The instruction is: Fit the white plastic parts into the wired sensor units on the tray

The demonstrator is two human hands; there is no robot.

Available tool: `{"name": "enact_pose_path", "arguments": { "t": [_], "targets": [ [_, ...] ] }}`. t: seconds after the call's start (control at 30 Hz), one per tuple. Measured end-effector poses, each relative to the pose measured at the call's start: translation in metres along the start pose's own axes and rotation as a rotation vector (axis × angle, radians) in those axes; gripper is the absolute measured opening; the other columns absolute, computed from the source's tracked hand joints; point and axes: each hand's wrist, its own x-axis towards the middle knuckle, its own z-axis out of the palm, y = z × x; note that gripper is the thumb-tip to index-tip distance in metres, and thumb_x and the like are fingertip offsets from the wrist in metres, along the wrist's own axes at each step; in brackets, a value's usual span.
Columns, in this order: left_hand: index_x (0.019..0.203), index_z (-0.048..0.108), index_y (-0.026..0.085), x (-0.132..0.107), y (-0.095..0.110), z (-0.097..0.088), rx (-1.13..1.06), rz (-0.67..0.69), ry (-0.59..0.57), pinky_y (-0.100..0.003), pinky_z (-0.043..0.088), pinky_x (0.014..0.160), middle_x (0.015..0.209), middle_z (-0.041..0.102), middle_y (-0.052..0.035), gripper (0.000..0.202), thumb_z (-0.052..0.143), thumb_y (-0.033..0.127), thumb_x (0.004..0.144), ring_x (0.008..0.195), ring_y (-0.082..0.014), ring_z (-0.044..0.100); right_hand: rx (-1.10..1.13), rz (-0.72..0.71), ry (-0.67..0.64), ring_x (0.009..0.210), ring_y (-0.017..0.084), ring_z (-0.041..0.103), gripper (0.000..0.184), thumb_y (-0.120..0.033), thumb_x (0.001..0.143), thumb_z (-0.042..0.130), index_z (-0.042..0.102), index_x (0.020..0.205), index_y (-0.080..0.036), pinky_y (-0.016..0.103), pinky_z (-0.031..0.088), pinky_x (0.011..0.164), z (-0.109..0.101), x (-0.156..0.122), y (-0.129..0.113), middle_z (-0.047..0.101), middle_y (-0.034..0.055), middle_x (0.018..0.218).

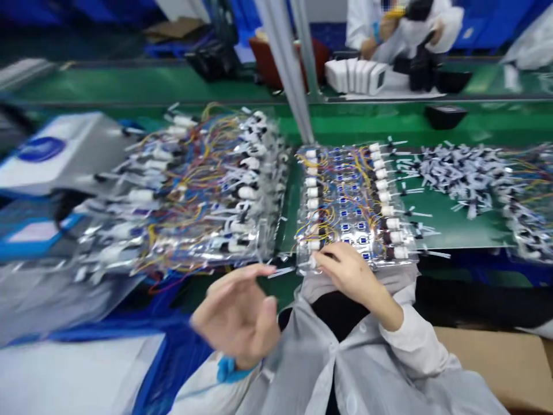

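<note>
My left hand (pixel 237 308) hovers in the air at the lower middle, palm turned inward, fingers stretched and apart, holding nothing. My right hand (pixel 352 274) rests at the near edge of a clear plastic tray (pixel 302 158) filled with several small blue boards, yellow wires and white connectors. Its fingertips pinch at something small on that near-left edge; I cannot make out what. A larger, blurred tray of wired parts (pixel 194 190) lies to the left of it.
A heap of loose grey-white wired pieces (pixel 462 173) covers the green belt (pixel 453 225) at the right. Two metal posts (pixel 289 69) rise behind the trays. A white box with a blue logo (pixel 56 153) stands left. Across the belt another person (pixel 401 29) works beside white devices (pixel 356 75).
</note>
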Motion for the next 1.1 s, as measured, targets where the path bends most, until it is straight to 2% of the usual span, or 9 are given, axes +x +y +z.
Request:
{"name": "enact_pose_path", "arguments": {
  "t": [0.13,0.3,0.4,0.5,0.7,0.77,0.87,1.0,1.1],
  "targets": [
    [0.127,0.066,0.018,0.018,0.031,0.02,0.032,-0.059,-0.014,-0.047,0.059,0.108,0.123,0.073,-0.0129,0.04,0.069,0.047,0.099,0.122,-0.0291,0.069,0.004,-0.017,-0.082,0.108,0.025,0.063,0.022,-0.024,0.109,0.061,0.072,0.127,-0.018,0.041,0.051,0.095,0.0,0.005,-0.001,0.076,0.0095,0.114],
    [0.129,0.065,0.019,0.034,0.031,0.025,-0.022,0.074,-0.146,-0.042,0.058,0.108,0.124,0.074,-0.0103,0.025,0.06,0.025,0.105,0.12,-0.0233,0.07,-0.07,0.022,-0.122,0.108,0.026,0.056,0.022,-0.029,0.108,0.063,0.075,0.124,-0.019,0.042,0.048,0.09,0.003,0.008,-0.004,0.075,0.0096,0.111],
    [0.125,0.067,0.019,0.04,0.024,0.026,0.083,0.181,-0.239,-0.045,0.054,0.111,0.125,0.075,-0.0093,0.022,0.058,0.02,0.105,0.123,-0.0253,0.065,-0.113,0.057,-0.125,0.107,0.027,0.053,0.02,-0.026,0.107,0.061,0.076,0.118,-0.02,0.042,0.048,0.089,0.004,0.006,-0.008,0.072,0.0093,0.111],
    [0.126,0.069,0.016,0.044,0.011,0.034,0.29,0.251,-0.313,-0.05,0.051,0.108,0.125,0.075,-0.013,0.026,0.053,0.026,0.107,0.119,-0.0309,0.062,-0.163,0.046,-0.122,0.103,0.026,0.051,0.019,-0.028,0.107,0.058,0.075,0.113,-0.021,0.04,0.048,0.084,0.007,0.002,-0.01,0.07,0.0084,0.109],
    [0.115,0.077,0.009,0.058,-0.02,0.05,0.543,0.388,-0.338,-0.046,0.055,0.084,0.108,0.069,-0.0188,0.051,0.042,0.046,0.108,0.093,-0.0326,0.065,-0.168,0.072,-0.048,0.111,0.025,0.054,0.024,-0.037,0.108,0.055,0.071,0.113,-0.02,0.037,0.05,0.091,0.008,-0.003,-0.007,0.067,0.008,0.124],
    [0.114,0.079,0.009,0.061,-0.025,0.051,0.581,0.398,-0.355,-0.044,0.055,0.08,0.104,0.068,-0.0177,0.054,0.04,0.046,0.108,0.09,-0.0317,0.066,-0.179,0.139,-0.018,0.108,0.024,0.057,0.027,-0.04,0.107,0.054,0.069,0.115,-0.018,0.036,0.051,0.091,0.008,0.0,-0.01,0.065,0.0095,0.124],
    [0.113,0.08,0.011,0.062,-0.036,0.054,0.603,0.392,-0.36,-0.041,0.055,0.076,0.102,0.068,-0.0161,0.054,0.04,0.046,0.108,0.087,-0.0298,0.069,-0.199,0.22,-0.038,0.098,0.023,0.061,0.027,-0.038,0.107,0.053,0.065,0.113,-0.015,0.037,0.052,0.087,0.01,0.011,-0.014,0.065,0.0095,0.112],
    [0.115,0.081,0.012,0.062,-0.058,0.058,0.566,0.41,-0.314,-0.039,0.058,0.073,0.102,0.07,-0.0159,0.053,0.042,0.046,0.107,0.09,-0.0297,0.073,-0.223,0.198,-0.124,0.093,0.023,0.062,0.015,-0.022,0.101,0.056,0.061,0.112,-0.013,0.036,0.052,0.083,0.012,0.024,-0.011,0.066,0.0091,0.104],
    [0.117,0.082,0.013,0.063,-0.071,0.058,0.542,0.451,-0.285,-0.039,0.058,0.068,0.102,0.071,-0.0159,0.052,0.044,0.046,0.106,0.09,-0.0301,0.075,-0.233,0.168,-0.109,0.094,0.022,0.061,0.016,-0.021,0.098,0.06,0.06,0.112,-0.013,0.034,0.052,0.088,0.015,0.026,-0.007,0.066,0.0092,0.106]
  ]
}}
